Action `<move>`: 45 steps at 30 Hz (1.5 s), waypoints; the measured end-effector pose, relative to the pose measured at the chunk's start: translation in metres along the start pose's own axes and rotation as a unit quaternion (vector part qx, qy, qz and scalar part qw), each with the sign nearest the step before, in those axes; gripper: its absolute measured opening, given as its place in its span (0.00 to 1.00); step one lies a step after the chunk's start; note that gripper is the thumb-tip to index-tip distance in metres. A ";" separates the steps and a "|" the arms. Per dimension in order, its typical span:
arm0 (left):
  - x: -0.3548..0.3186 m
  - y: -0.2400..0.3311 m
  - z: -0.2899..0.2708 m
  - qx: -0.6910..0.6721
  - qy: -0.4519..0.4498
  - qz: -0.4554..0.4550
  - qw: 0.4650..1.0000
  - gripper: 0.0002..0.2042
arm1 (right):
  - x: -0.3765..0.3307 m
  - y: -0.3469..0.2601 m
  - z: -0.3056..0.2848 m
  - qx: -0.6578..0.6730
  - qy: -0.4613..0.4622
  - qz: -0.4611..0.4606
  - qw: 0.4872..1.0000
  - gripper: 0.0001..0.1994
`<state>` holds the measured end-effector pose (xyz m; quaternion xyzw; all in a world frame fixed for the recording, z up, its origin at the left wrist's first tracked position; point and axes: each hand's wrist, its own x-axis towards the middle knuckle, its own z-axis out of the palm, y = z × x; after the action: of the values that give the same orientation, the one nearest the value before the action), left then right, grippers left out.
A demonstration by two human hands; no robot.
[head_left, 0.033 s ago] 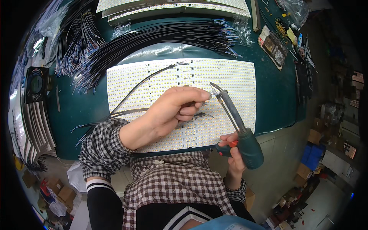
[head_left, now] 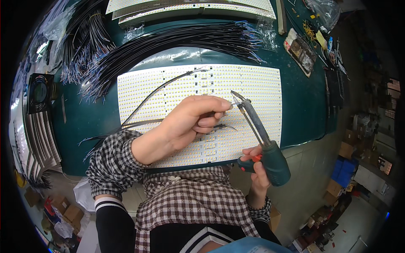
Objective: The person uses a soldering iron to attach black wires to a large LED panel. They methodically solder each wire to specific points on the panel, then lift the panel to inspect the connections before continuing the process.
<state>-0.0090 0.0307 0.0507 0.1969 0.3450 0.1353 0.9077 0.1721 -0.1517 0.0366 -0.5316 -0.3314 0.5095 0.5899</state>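
Observation:
My right hand is closed around the dark green grip of a soldering gun, whose red trigger shows beside the fingers. The gun's long barrel points up and left, with its pointed tip above a white LED board. My left hand reaches across the board in a pinch. Between thumb and forefinger is a thin silvery wire at the front of the gun, just below the tip. Black cables lie over the board's left half, their bare ends near its middle; my left hand partly hides one.
A large bundle of black cables spreads behind the board. More LED boards are stacked at the back. A soiled tray sits at the far right. At left stand a small black fan and a stack of panels.

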 end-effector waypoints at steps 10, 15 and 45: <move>-0.010 0.001 0.014 0.080 0.051 0.098 0.991 0.06 | 0.006 -0.005 -0.003 -0.018 0.023 -0.031 0.999 0.19; -0.015 -0.015 0.016 0.219 0.060 0.259 0.939 0.03 | 0.034 -0.035 0.007 -0.048 0.054 -0.077 0.994 0.16; -0.014 -0.024 0.016 0.545 0.050 0.529 0.649 0.08 | 0.070 -0.018 0.025 -0.309 0.021 -0.157 0.938 0.12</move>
<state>-0.0056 -0.0003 0.0587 0.7981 0.2388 0.3896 0.3928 0.1714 -0.0764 0.0485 -0.6390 -0.5395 0.2719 0.4761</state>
